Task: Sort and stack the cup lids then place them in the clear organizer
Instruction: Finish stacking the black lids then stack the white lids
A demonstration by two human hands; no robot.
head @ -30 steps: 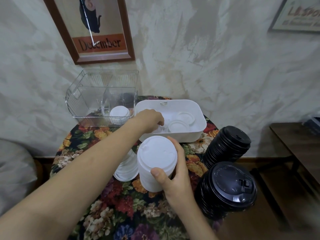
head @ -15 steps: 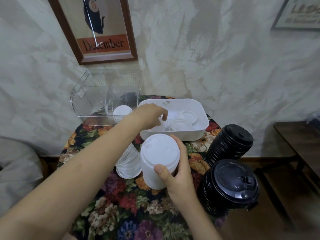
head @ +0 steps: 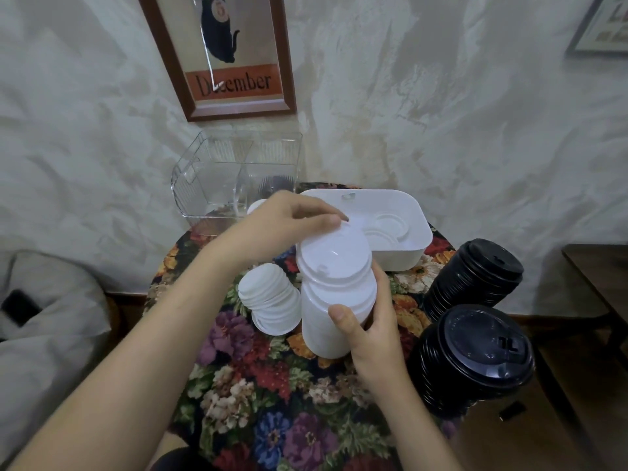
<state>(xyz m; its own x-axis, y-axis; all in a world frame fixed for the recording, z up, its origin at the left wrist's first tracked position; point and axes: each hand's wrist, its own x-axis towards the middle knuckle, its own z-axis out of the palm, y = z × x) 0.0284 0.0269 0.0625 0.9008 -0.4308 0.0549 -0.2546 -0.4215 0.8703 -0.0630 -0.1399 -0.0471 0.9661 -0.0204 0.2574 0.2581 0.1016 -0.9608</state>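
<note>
My right hand (head: 368, 322) grips a tall stack of white lids (head: 326, 317) standing on the floral table. My left hand (head: 283, 220) pinches a single white lid (head: 334, 254) by its far edge and holds it tilted on top of that stack. A shorter leaning stack of white lids (head: 270, 302) stands just left of it. Behind, the white bin (head: 397, 251) holds a few loose white lids (head: 387, 226). The clear organizer (head: 217, 171) sits at the back left with a white lid stack partly hidden behind my left hand.
Two stacks of black lids stand at the table's right edge, one nearer (head: 475, 362) and one farther back (head: 475, 275). A framed "December" picture (head: 231, 56) hangs above the organizer. A dark wooden table (head: 598, 283) is at the right, a grey cushion (head: 44, 317) at the left.
My left hand has come out of the white bin with one white lid and brought it onto the top of the tall stack. My right hand stays on the stack.
</note>
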